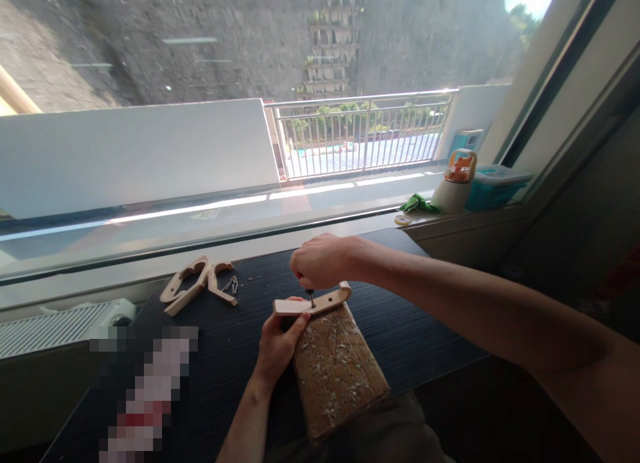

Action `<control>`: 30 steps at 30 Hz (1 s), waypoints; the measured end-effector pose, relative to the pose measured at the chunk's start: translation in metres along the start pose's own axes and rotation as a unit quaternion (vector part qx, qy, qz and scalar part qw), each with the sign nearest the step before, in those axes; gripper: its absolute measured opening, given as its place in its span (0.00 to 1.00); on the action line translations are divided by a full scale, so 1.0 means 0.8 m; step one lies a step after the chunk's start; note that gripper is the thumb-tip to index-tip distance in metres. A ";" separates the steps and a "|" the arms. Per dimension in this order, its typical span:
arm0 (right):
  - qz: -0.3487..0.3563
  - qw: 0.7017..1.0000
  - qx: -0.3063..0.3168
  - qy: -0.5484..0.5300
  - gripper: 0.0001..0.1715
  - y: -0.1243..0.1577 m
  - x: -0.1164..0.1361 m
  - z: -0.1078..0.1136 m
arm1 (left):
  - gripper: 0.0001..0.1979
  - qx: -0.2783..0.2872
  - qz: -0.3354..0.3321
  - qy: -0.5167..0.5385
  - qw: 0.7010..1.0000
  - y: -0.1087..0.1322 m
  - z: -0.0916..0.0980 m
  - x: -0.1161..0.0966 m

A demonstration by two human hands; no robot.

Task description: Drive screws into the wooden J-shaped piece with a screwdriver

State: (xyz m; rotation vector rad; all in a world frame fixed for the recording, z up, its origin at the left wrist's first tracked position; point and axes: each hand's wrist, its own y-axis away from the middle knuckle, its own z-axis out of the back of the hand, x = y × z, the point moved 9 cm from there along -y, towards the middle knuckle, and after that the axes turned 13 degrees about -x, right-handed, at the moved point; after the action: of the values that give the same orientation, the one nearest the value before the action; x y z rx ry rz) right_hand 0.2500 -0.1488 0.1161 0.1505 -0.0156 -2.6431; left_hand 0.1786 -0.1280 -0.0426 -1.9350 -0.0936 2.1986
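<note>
My right hand (323, 261) is closed around the handle of a screwdriver (310, 293), most of it hidden in the fist. Its dark shaft points down at a hole in a pale wooden hook (293, 307). The hook lies across the far end of a thick, worn wooden board (343, 369) full of small holes and pale flecks. My left hand (279, 346) grips the hook's left part, the thumb in front, beside the board's far left corner. Another dark hole shows in the hook, right of the screwdriver.
More pale wooden hooks (187, 283) lie at the back left of the dark table (240, 349), beside several screws (231, 284). A blurred-out strip (155, 389) is at the left. On the sill stand a white bottle (450, 195), a green cloth (417, 204) and a teal box (497, 186).
</note>
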 end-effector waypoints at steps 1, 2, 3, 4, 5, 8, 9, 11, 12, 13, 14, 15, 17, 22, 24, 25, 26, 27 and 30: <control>0.002 1.000 0.006 -0.001 0.16 0.001 0.002 0.001 | 0.16 0.000 0.000 -0.002 1.000 0.000 0.000 0.000; 0.008 1.000 0.008 -0.001 0.17 0.001 0.004 0.003 | 0.16 -0.001 0.000 -0.003 1.000 0.000 0.000 0.001; 0.013 1.000 0.008 0.000 0.18 0.001 0.006 0.004 | 0.16 -0.001 0.000 -0.004 1.000 0.000 0.000 0.001; 0.018 1.000 0.007 0.000 0.18 0.001 0.007 0.006 | 0.16 -0.002 0.000 -0.005 1.000 -0.001 0.000 0.002; 0.022 1.000 0.006 0.000 0.18 0.001 0.008 0.006 | 0.16 -0.001 0.000 -0.004 1.000 -0.001 0.000 0.003; 0.027 1.000 0.002 -0.005 0.18 0.000 0.006 0.005 | 0.16 0.000 0.002 -0.003 1.000 -0.001 0.000 0.005; 0.026 1.000 0.001 -0.007 0.18 -0.001 0.004 0.004 | 0.16 0.001 0.003 -0.003 1.000 -0.001 0.000 0.005; 0.024 1.000 0.002 -0.009 0.18 -0.002 0.000 0.000 | 0.16 0.003 0.003 -0.003 1.000 -0.001 0.000 0.005; 0.024 1.000 0.004 -0.008 0.18 -0.002 -0.002 -0.001 | 0.16 0.003 0.003 -0.004 1.000 -0.001 0.000 0.005; 0.024 1.000 0.005 -0.005 0.17 -0.002 -0.003 -0.002 | 0.16 0.004 0.003 -0.005 1.000 -0.001 0.000 0.005; 0.025 1.000 0.006 -0.001 0.16 -0.002 -0.004 -0.004 | 0.16 0.004 0.002 -0.006 1.000 -0.001 0.000 0.004; 0.026 1.000 0.005 0.003 0.15 -0.002 -0.005 -0.004 | 0.16 0.003 0.002 -0.006 1.000 -0.001 0.000 0.004; 0.025 1.000 0.002 0.008 0.15 -0.001 -0.005 -0.005 | 0.16 0.000 0.000 -0.004 1.000 -0.001 0.000 0.002; 0.005 1.000 0.002 0.012 0.15 0.001 -0.004 -0.001 | 0.16 0.000 -0.008 -0.004 1.000 0.000 0.001 0.000; 0.003 1.000 0.008 0.010 0.16 0.003 -0.002 0.002 | 0.15 0.002 -0.009 -0.006 1.000 0.001 0.001 -0.001; 0.005 1.000 0.010 0.008 0.16 0.004 -0.001 0.004 | 0.15 0.003 -0.009 -0.006 1.000 0.001 0.000 -0.001; 0.011 1.000 0.011 0.007 0.17 0.005 0.001 0.006 | 0.15 0.002 -0.008 -0.005 1.000 0.001 0.000 -0.002; 0.016 1.000 0.010 0.006 0.18 0.005 0.003 0.007 | 0.16 0.001 -0.006 -0.004 1.000 0.000 0.000 -0.002; 0.028 1.000 0.002 0.002 0.18 0.003 0.006 0.008 | 0.16 -0.008 0.000 0.001 1.000 -0.001 0.001 -0.002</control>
State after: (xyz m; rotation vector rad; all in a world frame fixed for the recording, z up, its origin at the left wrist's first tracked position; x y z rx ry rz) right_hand 0.2466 -0.1533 0.1219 0.1557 -0.0244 -2.5862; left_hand 0.1778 -0.1276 -0.0409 -1.9440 -0.1110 2.2023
